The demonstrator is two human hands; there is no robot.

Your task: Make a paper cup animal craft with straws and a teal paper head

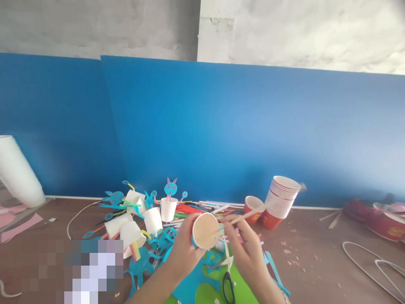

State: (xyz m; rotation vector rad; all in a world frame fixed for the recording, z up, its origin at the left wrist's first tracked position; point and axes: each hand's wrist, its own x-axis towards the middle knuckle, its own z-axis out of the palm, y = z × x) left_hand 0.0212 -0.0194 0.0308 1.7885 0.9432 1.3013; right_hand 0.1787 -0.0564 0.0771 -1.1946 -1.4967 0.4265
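Observation:
A paper cup [205, 231] with a white rim and beige inside is tilted with its round opening facing me. My left hand [186, 240] is wrapped around its side. My right hand [243, 242] pinches a long thin wooden stick [259, 210]. The stick's near tip points at the cup's opening; whether it touches the inside I cannot tell. Its far end, with something small and pale on it, reaches out past the cup stack. Below my hands lie black-handled scissors [228, 287], green sheets [242, 289] and blue cut sheets [189, 280].
White cups with blue paper figures [169, 210] stand and lie to the left. A tall stack of paper cups [281, 200] leans beside a single red cup [253, 206]. A white roll [20, 173] stands far left, and a white cable [363, 253] curls at right. Blue panels [205, 131] close off the back.

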